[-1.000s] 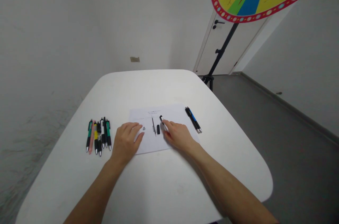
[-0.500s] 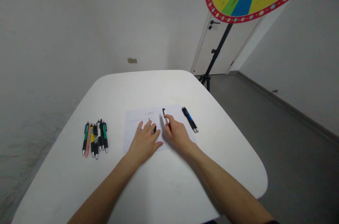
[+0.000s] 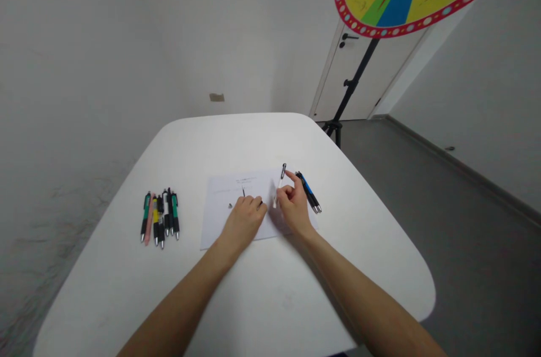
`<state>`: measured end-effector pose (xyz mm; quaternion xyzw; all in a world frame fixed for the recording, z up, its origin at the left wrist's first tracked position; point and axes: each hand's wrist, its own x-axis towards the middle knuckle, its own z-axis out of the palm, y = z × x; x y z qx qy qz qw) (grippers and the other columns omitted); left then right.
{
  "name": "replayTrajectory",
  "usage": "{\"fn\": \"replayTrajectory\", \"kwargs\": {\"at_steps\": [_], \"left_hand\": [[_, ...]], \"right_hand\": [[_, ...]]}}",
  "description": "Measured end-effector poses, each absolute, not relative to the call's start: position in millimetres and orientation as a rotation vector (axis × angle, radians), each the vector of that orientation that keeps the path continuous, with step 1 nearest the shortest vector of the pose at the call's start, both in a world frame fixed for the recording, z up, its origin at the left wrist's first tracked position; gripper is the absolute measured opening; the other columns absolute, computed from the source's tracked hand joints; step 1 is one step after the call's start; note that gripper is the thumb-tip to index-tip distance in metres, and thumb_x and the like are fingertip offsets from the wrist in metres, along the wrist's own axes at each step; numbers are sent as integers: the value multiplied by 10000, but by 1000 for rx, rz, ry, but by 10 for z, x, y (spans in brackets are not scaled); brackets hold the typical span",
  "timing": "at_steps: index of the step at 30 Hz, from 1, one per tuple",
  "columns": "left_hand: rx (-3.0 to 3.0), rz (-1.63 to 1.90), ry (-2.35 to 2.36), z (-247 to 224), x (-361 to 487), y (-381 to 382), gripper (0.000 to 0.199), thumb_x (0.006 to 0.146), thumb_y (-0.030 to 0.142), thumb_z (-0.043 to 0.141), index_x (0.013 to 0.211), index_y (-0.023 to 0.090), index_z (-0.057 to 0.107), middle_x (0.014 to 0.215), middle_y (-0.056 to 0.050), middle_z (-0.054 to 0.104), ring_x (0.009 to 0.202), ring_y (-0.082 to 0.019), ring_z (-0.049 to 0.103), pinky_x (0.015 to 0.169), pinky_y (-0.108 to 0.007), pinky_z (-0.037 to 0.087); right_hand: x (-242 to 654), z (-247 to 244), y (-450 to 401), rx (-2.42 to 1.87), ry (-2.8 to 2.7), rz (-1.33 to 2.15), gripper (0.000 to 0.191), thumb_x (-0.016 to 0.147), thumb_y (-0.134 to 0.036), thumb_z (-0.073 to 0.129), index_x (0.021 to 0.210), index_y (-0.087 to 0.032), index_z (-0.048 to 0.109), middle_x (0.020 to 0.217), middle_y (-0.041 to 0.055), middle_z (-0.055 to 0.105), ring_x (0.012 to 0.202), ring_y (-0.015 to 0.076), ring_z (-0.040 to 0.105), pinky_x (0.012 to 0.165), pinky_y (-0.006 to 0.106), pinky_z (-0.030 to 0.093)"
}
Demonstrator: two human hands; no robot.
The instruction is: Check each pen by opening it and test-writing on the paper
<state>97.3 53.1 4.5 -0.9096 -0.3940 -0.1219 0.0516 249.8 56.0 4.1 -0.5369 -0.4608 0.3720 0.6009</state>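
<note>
My right hand pinches a white pen barrel with a dark clip end, tilted above the right part of a printed sheet of paper. My left hand rests on the sheet with curled fingers, closed on a small black pen part that is mostly hidden. A thin dark piece pokes out beyond its knuckles. To the left of that hand lies a small metallic pen tip. Beside my right hand are black and blue pens, partly covered by its fingers.
Several pens in green, pink, yellow, white and black lie in a row on the left of the white table. Behind the table's right edge, a colourful prize wheel stands on a black tripod. A wall is at the back.
My right hand has moved right and lifted the white barrel, now tilted. The spread fingers of my left hand have curled around the black part, uncovering the metallic tip. The view has shifted slightly.
</note>
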Motion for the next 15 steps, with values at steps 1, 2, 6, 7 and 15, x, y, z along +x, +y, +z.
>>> {"fn": "replayTrajectory", "kwargs": {"at_steps": [1,2,6,7,15], "left_hand": [[-2783,-483,-1237,47,964,532,199,876,48,509,951,178,639,1029,-96,689,939,-236,628,833,-402,487],[-2799,-628,-1294,47,947,532,236,870,29,493,971,182,642,1044,-94,697,956,-228,632,854,-398,494],[-2807,-1348,-1709,58,839,513,239,871,80,478,1000,193,644,986,-60,725,920,-190,662,843,-351,529],[-2794,-1515,-1826,64,814,507,199,875,123,488,980,193,642,944,-52,725,876,-183,669,808,-340,538],[-2579,-2337,-2236,124,774,458,192,769,328,621,873,167,620,785,-27,692,668,-142,656,665,-284,525]], "right_hand": [[2496,50,568,-1213,-1004,916,573,758,-297,568,1303,-186,429,560,-108,492,470,113,425,480,243,335],[2496,60,574,-1178,-944,975,613,731,-292,593,1309,-192,418,577,-104,528,463,107,422,472,240,333],[2494,112,568,-1016,-761,1223,595,647,-258,674,1200,-210,460,710,-36,671,518,107,521,519,247,416],[2489,124,558,-981,-731,1269,538,638,-251,688,1134,-215,482,729,-22,685,541,113,549,534,252,437],[2425,152,485,-849,-616,1462,253,614,-236,756,765,-200,556,757,32,735,592,124,626,552,232,518]]}}
